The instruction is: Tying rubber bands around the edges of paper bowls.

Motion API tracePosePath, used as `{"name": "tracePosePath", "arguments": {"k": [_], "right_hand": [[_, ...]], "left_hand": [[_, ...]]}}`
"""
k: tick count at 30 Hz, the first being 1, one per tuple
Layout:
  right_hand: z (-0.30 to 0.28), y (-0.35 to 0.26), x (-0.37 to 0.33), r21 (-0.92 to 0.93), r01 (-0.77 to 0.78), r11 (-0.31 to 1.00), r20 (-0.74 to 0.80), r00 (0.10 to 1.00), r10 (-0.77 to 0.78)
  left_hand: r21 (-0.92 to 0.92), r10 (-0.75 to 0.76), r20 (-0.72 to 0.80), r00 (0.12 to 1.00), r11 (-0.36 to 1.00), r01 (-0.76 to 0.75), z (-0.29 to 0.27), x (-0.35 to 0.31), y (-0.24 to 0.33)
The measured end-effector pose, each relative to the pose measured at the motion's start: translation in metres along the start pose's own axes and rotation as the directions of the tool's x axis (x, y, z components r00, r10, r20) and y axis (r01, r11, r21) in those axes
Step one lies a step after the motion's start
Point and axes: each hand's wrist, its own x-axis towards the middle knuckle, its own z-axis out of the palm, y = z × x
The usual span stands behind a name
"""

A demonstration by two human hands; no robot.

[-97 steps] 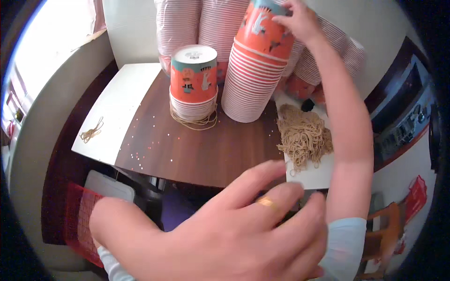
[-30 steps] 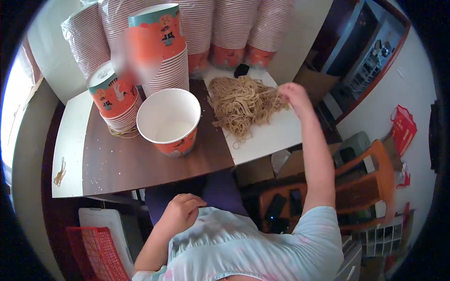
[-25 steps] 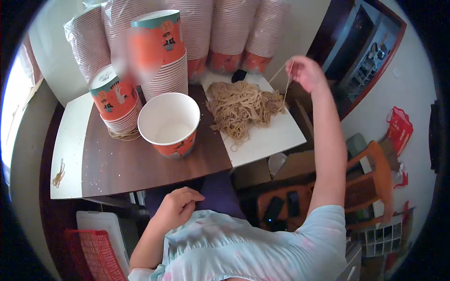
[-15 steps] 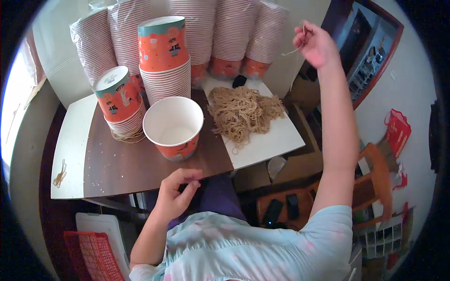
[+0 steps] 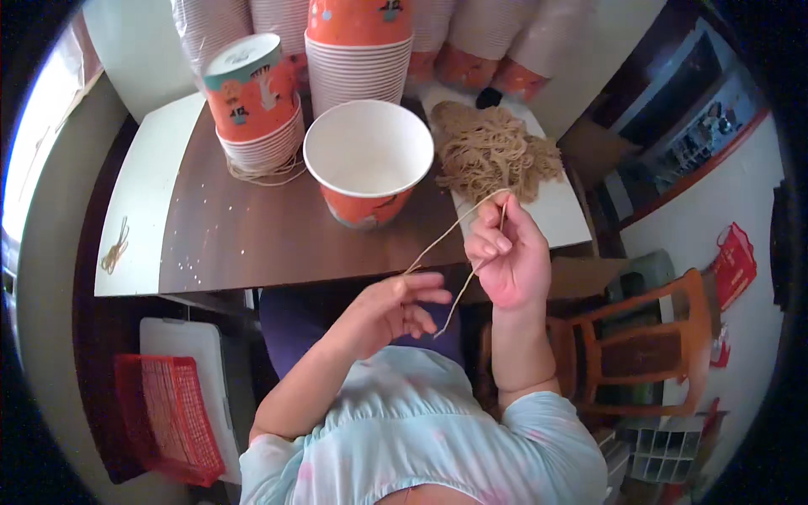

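Since half a second ago the right hand [image 5: 507,252] has come down from up beside the cup stacks to just in front of the white-lined paper bowl [image 5: 368,160], and the left hand [image 5: 396,305] has risen off the lap to meet it. Far left of the bowl, a small tangle of tan bands [image 5: 113,247] lies on the pale table leaf [image 5: 143,210]. Nearer, a ribbed stack of orange printed cups [image 5: 255,105] stands over a loose band. Below the bowl, the left hand pinches one end of a thin tan rubber band [image 5: 450,236], its other fingers spread. The band runs taut up to the right hand, which nips it between thumb and fingers, likely to stretch it open. Right of the bowl, a stringy heap of bands [image 5: 497,151] rests on a white board [image 5: 560,220], within reach.
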Motion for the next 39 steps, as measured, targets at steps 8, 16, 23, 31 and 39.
{"name": "tracePosePath", "arguments": {"k": [8,16,23,31,39], "right_hand": [[-0.033,0.036,-0.012,0.149,-0.009,0.989,-0.185,0.982,0.037],[-0.038,0.037,-0.014,0.169,0.0,0.986,-0.193,0.981,0.034],[-0.037,0.05,-0.013,0.161,-0.072,0.984,-0.21,0.972,0.106],[-0.028,0.042,-0.01,0.016,0.048,0.999,-0.262,0.964,-0.042],[-0.06,0.041,-0.037,-0.794,-0.21,0.571,-0.216,0.975,0.058]], "left_hand": [[0.462,-0.015,-0.291,0.956,0.873,0.155,0.014,-0.012,-0.008],[0.645,0.074,-0.22,0.973,0.759,0.088,-0.008,-0.025,-0.026],[0.744,0.366,-0.258,0.894,0.665,-0.057,-0.002,-0.021,-0.014],[0.861,0.187,-0.113,0.976,0.509,0.002,-0.007,-0.026,-0.011],[0.848,0.148,-0.23,0.962,0.515,0.123,0.016,-0.056,0.031]]}}
